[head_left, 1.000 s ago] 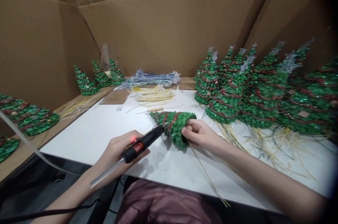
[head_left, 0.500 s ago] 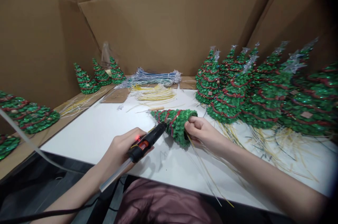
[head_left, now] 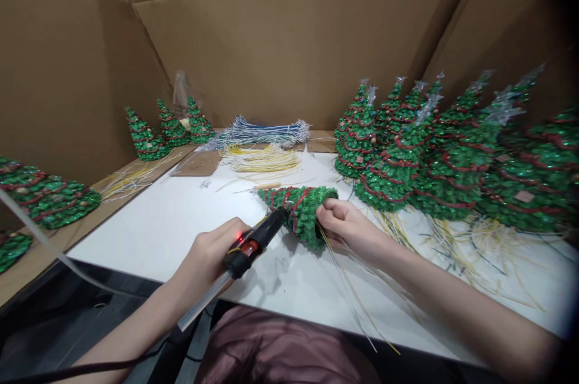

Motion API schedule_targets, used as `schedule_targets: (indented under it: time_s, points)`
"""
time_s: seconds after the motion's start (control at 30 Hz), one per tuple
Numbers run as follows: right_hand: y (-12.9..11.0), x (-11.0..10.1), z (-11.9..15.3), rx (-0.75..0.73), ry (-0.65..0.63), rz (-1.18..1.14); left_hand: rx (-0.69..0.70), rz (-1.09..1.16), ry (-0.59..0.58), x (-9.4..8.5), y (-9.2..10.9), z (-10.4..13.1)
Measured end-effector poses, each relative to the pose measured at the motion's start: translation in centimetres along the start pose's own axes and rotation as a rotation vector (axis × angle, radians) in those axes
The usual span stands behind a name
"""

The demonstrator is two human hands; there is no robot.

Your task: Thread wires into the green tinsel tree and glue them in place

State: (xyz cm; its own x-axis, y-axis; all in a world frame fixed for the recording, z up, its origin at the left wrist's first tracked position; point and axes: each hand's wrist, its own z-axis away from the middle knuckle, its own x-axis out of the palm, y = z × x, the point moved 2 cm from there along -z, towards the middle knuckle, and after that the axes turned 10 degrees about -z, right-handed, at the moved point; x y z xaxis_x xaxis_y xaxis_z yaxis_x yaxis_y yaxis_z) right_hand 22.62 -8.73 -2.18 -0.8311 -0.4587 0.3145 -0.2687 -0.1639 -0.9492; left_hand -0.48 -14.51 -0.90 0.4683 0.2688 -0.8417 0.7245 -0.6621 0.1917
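My left hand is closed round a black hot glue gun, whose red light glows and whose clear glue stick juts from the back. The gun's nozzle is at the side of a small green Christmas tree wound with red garland. This tree lies tilted on its side, tip to the left and open base to the right. My right hand grips the rim of that base, fingers partly hidden inside it. White and yellow wires trail out of the base over the table toward me.
Several decorated trees with clear stars crowd the right side, loose wires beneath them. More trees stand at the left. Bundles of blue-white wires and yellow wires lie at the back of the white table. Cardboard walls enclose it.
The glue gun has shifted very slightly right and up along the tree's side. My right hand and the tree have stayed nearly still.
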Motion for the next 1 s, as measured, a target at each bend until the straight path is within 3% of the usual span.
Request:
schedule_targets:
  time_s: [1.0]
  points:
    - [-0.03, 0.11, -0.04, 0.018, -0.001, 0.004, -0.003, -0.004, -0.047, -0.23, -0.01, 0.09]
